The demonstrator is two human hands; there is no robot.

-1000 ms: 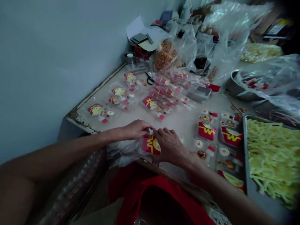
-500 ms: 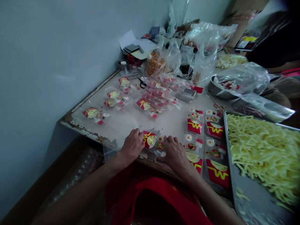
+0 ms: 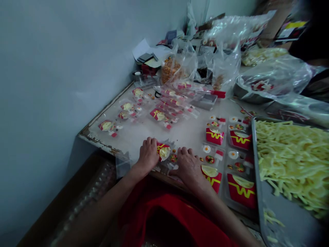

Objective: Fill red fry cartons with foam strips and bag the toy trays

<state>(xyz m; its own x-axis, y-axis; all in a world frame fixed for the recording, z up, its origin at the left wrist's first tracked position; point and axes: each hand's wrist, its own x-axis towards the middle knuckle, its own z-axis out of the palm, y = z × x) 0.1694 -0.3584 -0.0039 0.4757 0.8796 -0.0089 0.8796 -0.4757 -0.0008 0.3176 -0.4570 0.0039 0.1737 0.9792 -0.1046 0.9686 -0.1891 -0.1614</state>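
A clear plastic pack (image 3: 166, 158) lies at the table's front edge between my hands. In it are a red french-fries pouch (image 3: 162, 151) with yellow stripes and pale strips, and several tiny food-shaped pieces beside it. My left hand (image 3: 148, 155) is curled closed over the pack's left end, at the red pouch. Over its right end lies my right hand (image 3: 189, 166), fingers bent and thumb held out toward the front edge. Both palms hide the ends of the pack. Right of that hand, several similar packs (image 3: 215, 136) are laid out in rows.
A metal tray (image 3: 260, 192) of pale yellow strips (image 3: 295, 154) stands at the right. Filled packs (image 3: 106, 125) lie at the left, with a pile of packs (image 3: 177, 99) behind. Plastic bags (image 3: 172, 68), a bowl (image 3: 246, 92) and papers (image 3: 146, 51) crowd the back; a wall borders the left.
The view has shifted slightly, so the tray sits farther right. Both hands remain at the same pack, with only small finger movement.
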